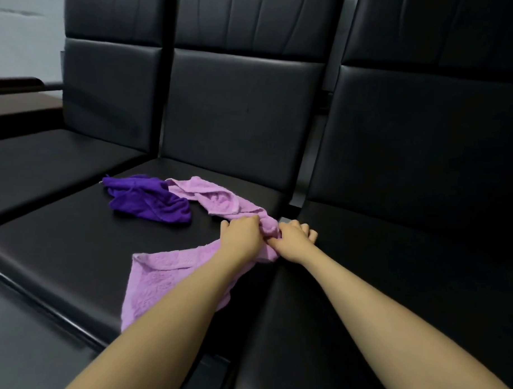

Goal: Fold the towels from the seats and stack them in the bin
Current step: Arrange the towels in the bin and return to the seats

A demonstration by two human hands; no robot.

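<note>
A: Where, against the hands, the pink towel (pixel 171 275)?

B: Stretched long over the middle seat (pixel 58 254), bunched at its mid-length right under both hands. Near end spread flat toward the front edge of the seat, partly under the left forearm. Far end running back and to the left, ending just beside the dark purple towel (pixel 149 199).

A: Left hand (pixel 242 237)?

B: Fingers curled over the bunched part, gripping it from the left.

A: Right hand (pixel 294 239)?

B: Close against the left, at the right edge of the middle seat, thumb side pressed into the same bunch. Fingers curled, tips resting toward the gap beside the right seat (pixel 406 287). Pinching the cloth, by the look of it, though the exact hold hidden between the two hands.

A: Purple one touched?

B: No. Crumpled farther back on the same seat, well apart from both hands, touching or nearly touching the far end of the pink one; cannot tell which.

A: Count of towels?

B: Two: one pink, one dark purple.

A: Seats?

B: Three black padded ones in a row, each with a tall backrest. Both towels on the middle one.

A: Hands?

B: Two, bare forearms reaching in from the lower edge.
</note>
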